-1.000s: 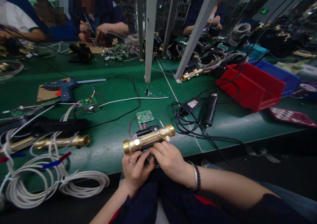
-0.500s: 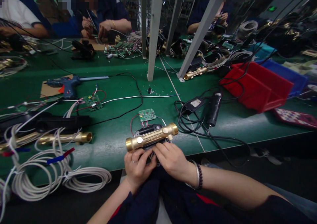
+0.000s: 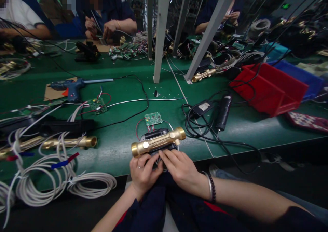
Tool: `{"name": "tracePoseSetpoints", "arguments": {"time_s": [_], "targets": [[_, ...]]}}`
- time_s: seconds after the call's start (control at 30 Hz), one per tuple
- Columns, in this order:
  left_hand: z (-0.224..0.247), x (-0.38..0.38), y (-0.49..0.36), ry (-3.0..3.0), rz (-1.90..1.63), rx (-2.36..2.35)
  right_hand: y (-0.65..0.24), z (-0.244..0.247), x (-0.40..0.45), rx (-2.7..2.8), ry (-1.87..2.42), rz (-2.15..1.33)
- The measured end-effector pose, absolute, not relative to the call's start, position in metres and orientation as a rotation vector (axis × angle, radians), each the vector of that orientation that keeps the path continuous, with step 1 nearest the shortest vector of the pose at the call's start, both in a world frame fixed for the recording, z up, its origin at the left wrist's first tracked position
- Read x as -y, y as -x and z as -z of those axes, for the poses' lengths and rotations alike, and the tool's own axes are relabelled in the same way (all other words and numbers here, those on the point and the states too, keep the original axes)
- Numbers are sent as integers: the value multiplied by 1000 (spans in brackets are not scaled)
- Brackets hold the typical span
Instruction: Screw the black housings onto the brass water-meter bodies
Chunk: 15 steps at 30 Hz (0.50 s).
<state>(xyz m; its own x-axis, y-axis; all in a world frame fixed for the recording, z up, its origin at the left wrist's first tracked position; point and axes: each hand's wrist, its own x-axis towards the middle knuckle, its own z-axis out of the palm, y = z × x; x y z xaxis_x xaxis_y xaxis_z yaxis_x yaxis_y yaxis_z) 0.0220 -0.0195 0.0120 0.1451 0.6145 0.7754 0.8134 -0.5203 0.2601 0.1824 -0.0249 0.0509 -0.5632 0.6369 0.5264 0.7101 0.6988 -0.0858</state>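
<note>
At the near table edge a threaded brass pipe body [image 3: 159, 142] lies slightly tilted across a black plastic housing [image 3: 164, 133]. A small green circuit board [image 3: 153, 119] rests behind the housing, joined to it by thin red and white wires. My left hand [image 3: 145, 172] is closed at the near side of the brass body, thumb and fingers pinched. Beside it my right hand [image 3: 179, 167] is closed too, its fingertips near the left ones. A small pale, striped part shows between the fingers; the hands hide most of it, and I cannot tell what it is.
Coiled grey cables [image 3: 38, 184] and another brass pipe body [image 3: 69, 142] lie left. Behind them is a blue glue gun [image 3: 75, 88]. On the right are a black corded screwdriver [image 3: 222, 112] and a red bin [image 3: 271, 88]. Metal posts [image 3: 161, 37] stand ahead; co-workers sit opposite.
My right hand's fingers have shifted slightly against the near side of the housing. The whole view has moved a little; the brass body and board stay in place.
</note>
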Motion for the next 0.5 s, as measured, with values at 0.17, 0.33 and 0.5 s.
{"name": "tracePoseSetpoints", "arguments": {"time_s": [0.17, 0.33, 0.5], "targets": [[-12, 18, -20, 2223, 1317, 1356, -235, -66, 11, 2100, 1103, 198], [-11, 12, -18, 2204, 1317, 1260, -323, -77, -56, 1322, 1833, 26], [-9, 10, -18, 2199, 1334, 1228, -370, -59, -101, 839, 1909, -461]]}}
